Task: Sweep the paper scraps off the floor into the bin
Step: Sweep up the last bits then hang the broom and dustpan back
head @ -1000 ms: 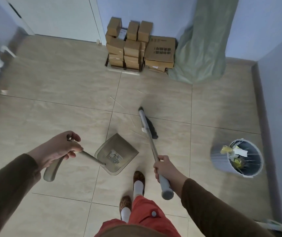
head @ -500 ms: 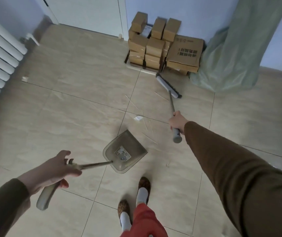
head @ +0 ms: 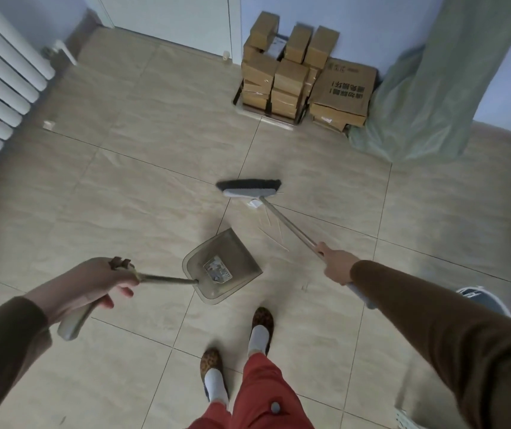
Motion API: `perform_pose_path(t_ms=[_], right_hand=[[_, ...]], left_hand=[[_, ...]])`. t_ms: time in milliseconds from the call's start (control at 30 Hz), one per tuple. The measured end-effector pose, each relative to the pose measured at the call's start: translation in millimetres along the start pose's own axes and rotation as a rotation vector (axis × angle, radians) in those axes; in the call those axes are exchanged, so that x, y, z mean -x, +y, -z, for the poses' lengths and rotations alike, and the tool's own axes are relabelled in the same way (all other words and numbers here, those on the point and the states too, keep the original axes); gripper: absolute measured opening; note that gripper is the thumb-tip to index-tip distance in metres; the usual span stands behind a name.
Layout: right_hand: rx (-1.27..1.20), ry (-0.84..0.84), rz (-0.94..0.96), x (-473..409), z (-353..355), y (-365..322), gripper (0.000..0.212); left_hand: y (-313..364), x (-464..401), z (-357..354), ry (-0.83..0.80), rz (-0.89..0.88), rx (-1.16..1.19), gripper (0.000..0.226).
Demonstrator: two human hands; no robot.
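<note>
1. Left hand (head: 93,286) was wrapped around the pale grey grip of the long-handled translucent brown plastic dustpan (head: 221,267), fingers curled under the grip.
2. Dustpan handle ran from that hand to the right, near level; the pan's open lip pointed up and away toward the broom, pan low over the beige tiled floor (head: 124,187), contact unclear.
3. Right hand (head: 337,267) was closed on the thin metal shaft of the grey-headed black-bristled broom (head: 249,188).
4. Broom's long axis ran from that hand up-left; head lay crosswise, left to right, bristles on the far side.
5. Small white paper scrap (head: 253,204) sat just beside the broom head at the shaft joint; thin pale paper strips (head: 274,239) lay on the floor between dustpan and shaft.
6. Grey round bin with white rim (head: 483,300) was at far right, mostly hidden behind the right sleeve.
7. Stacked brown cardboard boxes (head: 303,78) stood at the far wall.
</note>
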State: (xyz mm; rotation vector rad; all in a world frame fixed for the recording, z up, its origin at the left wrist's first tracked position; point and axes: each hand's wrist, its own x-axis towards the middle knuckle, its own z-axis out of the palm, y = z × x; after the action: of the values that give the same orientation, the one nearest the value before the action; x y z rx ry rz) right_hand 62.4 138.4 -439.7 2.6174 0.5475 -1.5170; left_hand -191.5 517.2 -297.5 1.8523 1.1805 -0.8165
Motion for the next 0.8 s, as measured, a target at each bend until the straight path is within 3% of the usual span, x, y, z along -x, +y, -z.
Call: perform_pose_path(t_ms=[200,300,533,633,800], right_hand=[[0.359,0.035,-0.094,83.6,-8.6,64.9,0.080],[0.394,0.119,-0.155,117.5,-11.2,88.8,0.082],[-0.195,0.191,-0.213,170.2,-68.6,132.6,0.064],[-0.396,0.197,-0.297,168.5,-81.4,101.6,0.052],[-0.639,0.156,-0.272,126.7,-97.2,21.1,0.039]], left_hand=[[-19.4,7.2,0.3,-0.037,-0.066,0.044,0.011],[-26.6,12.3,-0.1,-0.058,-0.111,0.034,0.012],[-22.8,14.7,2.5,-0.076,-0.170,0.039,0.018],[-11.1,14.1,3.0,-0.084,-0.180,0.015,0.022],[20.4,13.8,-4.8,-0.122,-0.182,-0.055,0.026]])
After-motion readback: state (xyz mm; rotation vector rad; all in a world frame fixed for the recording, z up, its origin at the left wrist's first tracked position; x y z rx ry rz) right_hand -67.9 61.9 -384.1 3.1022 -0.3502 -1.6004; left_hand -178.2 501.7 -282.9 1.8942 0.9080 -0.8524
